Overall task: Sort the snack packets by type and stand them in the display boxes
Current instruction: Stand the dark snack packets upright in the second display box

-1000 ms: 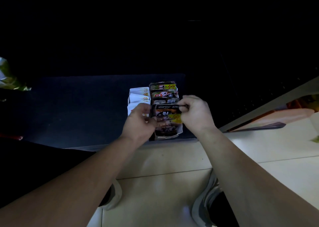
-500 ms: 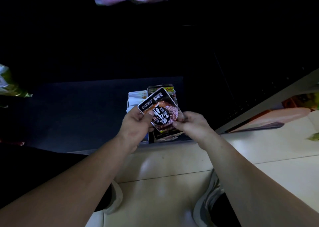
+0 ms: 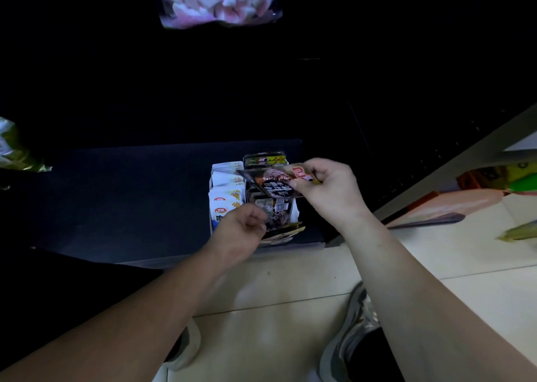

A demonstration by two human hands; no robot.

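Observation:
My right hand pinches a dark snack packet by its right end and holds it tilted above the display box on the dark shelf. In that box stand dark packets, the front packet facing me and yellow-black packets at the back. My left hand is lower, its curled fingers against the front packet's left edge; whether it grips is unclear. To the left, white packets stand in a row.
A bag of pink and white sweets hangs above. A green bag lies at the far left. Orange and pink packets lie on the pale floor at right. My shoes stand on the tiles below the shelf edge.
Both hands lifted the dark packet out of the box. My left hand then let go and dropped to the front of the box, while my right hand carried the packet up and right.

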